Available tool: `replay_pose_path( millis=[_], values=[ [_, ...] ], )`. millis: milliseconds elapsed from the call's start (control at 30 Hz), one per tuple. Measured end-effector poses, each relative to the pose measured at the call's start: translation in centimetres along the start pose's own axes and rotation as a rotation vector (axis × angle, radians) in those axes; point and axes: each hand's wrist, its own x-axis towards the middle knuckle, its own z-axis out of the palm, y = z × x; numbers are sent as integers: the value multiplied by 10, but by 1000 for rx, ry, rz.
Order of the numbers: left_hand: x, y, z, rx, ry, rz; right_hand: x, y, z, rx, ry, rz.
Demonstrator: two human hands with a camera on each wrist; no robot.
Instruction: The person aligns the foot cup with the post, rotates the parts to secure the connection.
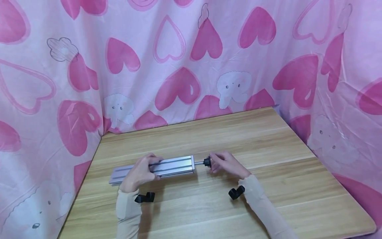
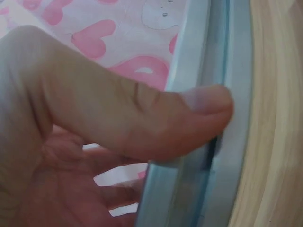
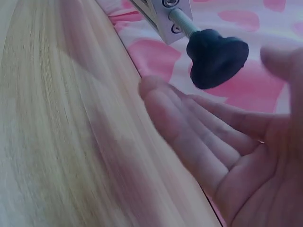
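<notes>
I see a silver, grooved metal bar (image 1: 176,166), probably lifted clear, left end toward the wooden table (image 1: 298,199)'s left edge; a threaded metal rod (image 3: 183,22) at its right end carries a flared black knob (image 3: 215,59).

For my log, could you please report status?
Left hand grips slotted metal profile. Right hand beside black knob, not gripping. Knob on profile's threaded rod. No visible obstruction.

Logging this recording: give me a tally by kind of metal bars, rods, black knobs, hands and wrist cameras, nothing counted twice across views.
Bar: 1
Rod: 1
Knob: 1
Left hand and right hand: 2
Wrist cameras: 2
Total: 7
</notes>
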Motion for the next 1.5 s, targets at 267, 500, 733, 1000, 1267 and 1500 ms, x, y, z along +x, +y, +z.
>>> replay_pose_path(
  millis=[267,500,733,1000,1267,1500],
  values=[
    [0,-1,-1,-4,-2,6,-4,0,-2,35,-4,-126],
    [-1,-1,0,-2,8,25,-4,0,-1,0,12,-91],
    [-3,-2,1,-3,15,22,-1,2,0,72,-19,-50],
    [-3,-2,2,0,8,21,1,2,3,59,-12,-18],
    [-1,-2,2,-21,8,14,4,3,6,30,-22,-2],
    [-1,-3,2,-51,10,19,5,1,7,37,-36,41]
  ],
)
